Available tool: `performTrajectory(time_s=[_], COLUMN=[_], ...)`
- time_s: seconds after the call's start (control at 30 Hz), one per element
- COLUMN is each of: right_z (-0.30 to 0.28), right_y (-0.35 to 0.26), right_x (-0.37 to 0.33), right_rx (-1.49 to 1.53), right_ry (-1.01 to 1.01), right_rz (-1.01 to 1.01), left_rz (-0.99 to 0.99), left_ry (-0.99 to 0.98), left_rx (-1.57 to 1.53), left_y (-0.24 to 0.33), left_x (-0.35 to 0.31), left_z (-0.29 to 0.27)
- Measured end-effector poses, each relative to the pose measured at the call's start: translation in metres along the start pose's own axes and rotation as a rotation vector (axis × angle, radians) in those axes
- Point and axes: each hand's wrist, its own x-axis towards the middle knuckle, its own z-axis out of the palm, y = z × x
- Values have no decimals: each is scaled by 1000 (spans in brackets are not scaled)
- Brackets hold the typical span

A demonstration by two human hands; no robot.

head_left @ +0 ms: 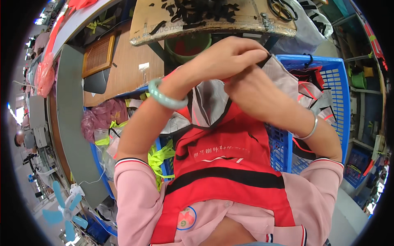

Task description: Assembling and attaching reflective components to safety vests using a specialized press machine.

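Note:
A sewn grey fabric piece with black edging [209, 100] lies over my lap, its folds spreading beneath my wrists. My left hand [236, 57], below a pale green bangle, reaches across to the right and pinches a dark-edged corner of the fabric. Crossed just under it, my right hand [252, 88], with a silver bangle on the wrist, is closed against the same fabric; most of its fingertips are hidden. A red apron [225, 143] with a black band covers my front, below both hands.
Ahead stands a cardboard-topped table [230, 30] with black scraps [201, 11] and scissors [283, 9]. A blue plastic basket [342, 94] holding sewn pieces is at the right. Yellow-green strips [161, 158] hang at the left, near a pink plastic bag [104, 117]. A green bucket [186, 43] sits underneath.

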Motion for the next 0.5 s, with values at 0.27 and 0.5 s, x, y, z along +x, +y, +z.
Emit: performTrajectory(time_s=[0.27, 0.5], right_z=[-11, -36], right_y=[47, 70], right_x=[1, 8], right_rx=[713, 844], right_ry=[236, 234], right_rz=[121, 94], left_rz=[72, -180], left_ry=[677, 294], left_rx=[701, 104], left_y=[-28, 20], left_x=[-89, -124], left_z=[87, -27])
